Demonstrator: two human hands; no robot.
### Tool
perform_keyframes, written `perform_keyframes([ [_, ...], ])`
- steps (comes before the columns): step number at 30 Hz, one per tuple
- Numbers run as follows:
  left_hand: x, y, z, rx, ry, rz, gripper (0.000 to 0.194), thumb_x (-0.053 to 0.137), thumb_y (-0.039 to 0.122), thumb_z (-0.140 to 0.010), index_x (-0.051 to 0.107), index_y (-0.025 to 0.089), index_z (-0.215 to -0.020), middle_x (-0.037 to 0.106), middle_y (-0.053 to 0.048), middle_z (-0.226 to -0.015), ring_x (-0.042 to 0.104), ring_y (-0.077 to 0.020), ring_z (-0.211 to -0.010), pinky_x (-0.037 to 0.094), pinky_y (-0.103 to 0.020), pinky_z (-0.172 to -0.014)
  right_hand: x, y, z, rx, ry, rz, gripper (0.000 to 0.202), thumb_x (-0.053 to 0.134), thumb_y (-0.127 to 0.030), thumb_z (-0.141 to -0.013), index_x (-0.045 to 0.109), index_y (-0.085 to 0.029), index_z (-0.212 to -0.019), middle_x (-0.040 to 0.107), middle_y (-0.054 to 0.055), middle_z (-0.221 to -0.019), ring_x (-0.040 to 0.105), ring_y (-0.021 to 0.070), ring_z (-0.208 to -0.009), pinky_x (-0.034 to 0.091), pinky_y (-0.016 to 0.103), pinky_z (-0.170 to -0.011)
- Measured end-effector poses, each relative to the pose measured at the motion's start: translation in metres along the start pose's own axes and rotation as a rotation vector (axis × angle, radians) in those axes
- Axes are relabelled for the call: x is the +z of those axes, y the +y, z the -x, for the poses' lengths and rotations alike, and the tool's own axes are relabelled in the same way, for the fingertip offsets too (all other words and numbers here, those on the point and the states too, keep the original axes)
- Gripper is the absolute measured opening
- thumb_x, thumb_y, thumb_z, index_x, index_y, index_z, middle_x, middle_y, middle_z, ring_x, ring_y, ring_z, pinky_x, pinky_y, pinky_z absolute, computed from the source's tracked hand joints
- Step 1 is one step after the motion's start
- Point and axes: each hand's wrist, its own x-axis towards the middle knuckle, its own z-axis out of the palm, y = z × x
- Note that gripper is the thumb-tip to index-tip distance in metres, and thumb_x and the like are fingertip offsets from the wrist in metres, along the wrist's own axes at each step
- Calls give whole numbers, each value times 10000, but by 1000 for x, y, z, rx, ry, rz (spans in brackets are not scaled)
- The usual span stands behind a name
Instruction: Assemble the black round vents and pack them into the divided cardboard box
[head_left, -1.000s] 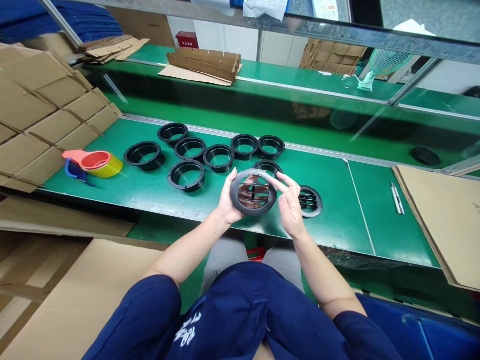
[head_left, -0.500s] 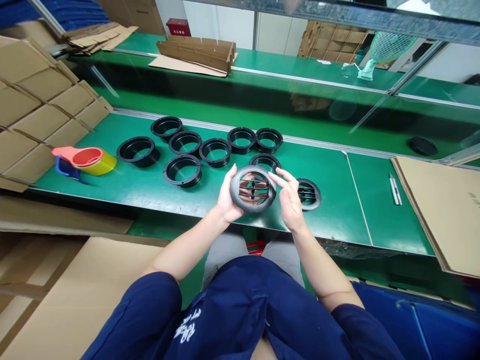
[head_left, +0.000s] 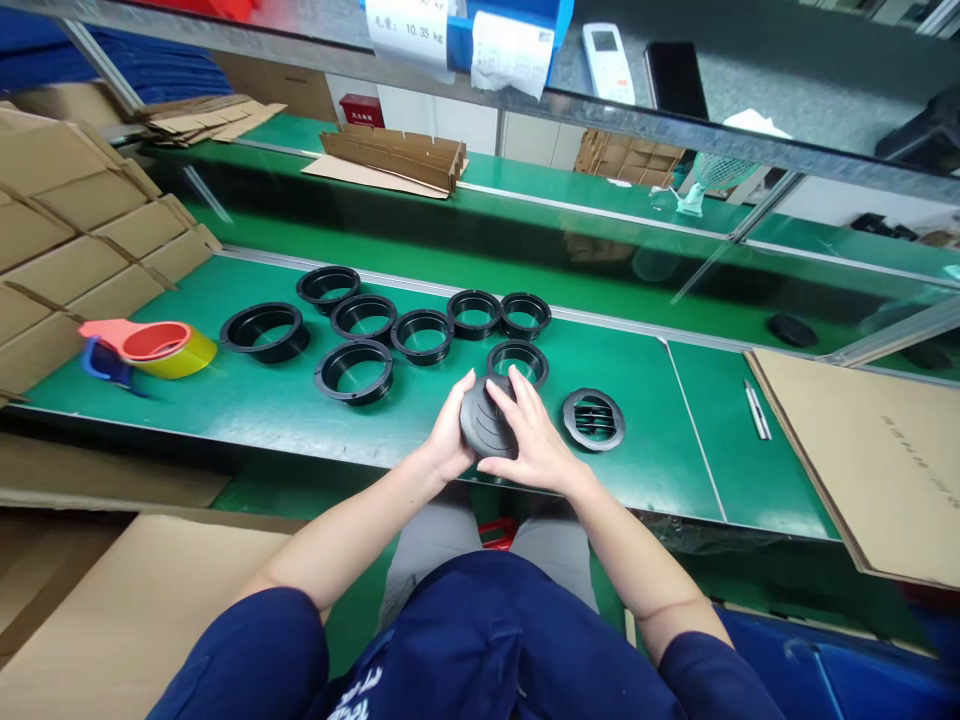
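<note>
A round black vent (head_left: 486, 425) is held between both hands above the bench's front edge, its slats now closed into a ribbed disc. My left hand (head_left: 450, 432) grips its left rim. My right hand (head_left: 536, 435) has its fingers on the vent's face and right side. Another round vent (head_left: 593, 420), with open slats, lies on the green bench to the right of my right hand. Several black rings are spread behind and to the left, the nearest being a ring (head_left: 517, 362) just beyond the held vent and another ring (head_left: 354, 372) to the left.
A red tape dispenser (head_left: 154, 345) with yellow tape lies at the left beside stacked cardboard dividers (head_left: 67, 235). To the right are a pen-like cutter (head_left: 757, 410) and flat cardboard (head_left: 870, 460). A metal shelf (head_left: 720, 125) crosses overhead, carrying a phone (head_left: 676, 80) and a blue bin.
The held vent's slats have gone from open to closed. My right hand has moved in from beside the vent onto its face. The view has tilted up, showing more of the shelf.
</note>
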Motion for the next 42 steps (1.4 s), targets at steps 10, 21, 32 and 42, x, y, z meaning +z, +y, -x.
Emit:
perform_keyframes([
  [10, -49, 12, -27, 389, 266, -518, 630, 459, 716, -967, 624, 175, -1243, 699, -140, -1161, 679, -219, -932, 466, -237, -597, -17, 50, -66, 390, 2, 132, 937, 680, -638, -829, 360, -215, -1601, 280, 195, -1620, 321, 402, -1456, 356, 562, -1169],
  [21, -83, 4, -45, 586, 343, -520, 480, 653, 562, -850, 641, 136, -1071, 657, -108, -1012, 624, -186, -854, 498, -255, -646, -14, 58, -86, 263, -41, 334, 799, 326, -634, -1027, 231, -132, -1640, 121, 186, -1705, 71, 343, -1588, 113, 589, -1258],
  [32, -67, 6, -54, 493, 245, -639, 372, 674, 445, -835, 637, 165, -1077, 676, -117, -1059, 642, -188, -872, 445, -208, -582, 16, 71, -75, 431, 163, 24, 685, 389, -532, -998, 463, -82, -1510, 388, 200, -1604, 310, 296, -1521, 177, 550, -1264],
  [42, -53, 3, -26, 380, 91, -777, 749, 817, 371, -742, 542, 130, -1396, 660, -185, -1249, 729, -285, -789, 629, -389, -604, 32, 40, -37, 672, 427, -874, 801, 795, -524, -725, 569, -271, -1451, 600, 74, -1439, 545, 313, -1363, 357, 518, -1215],
])
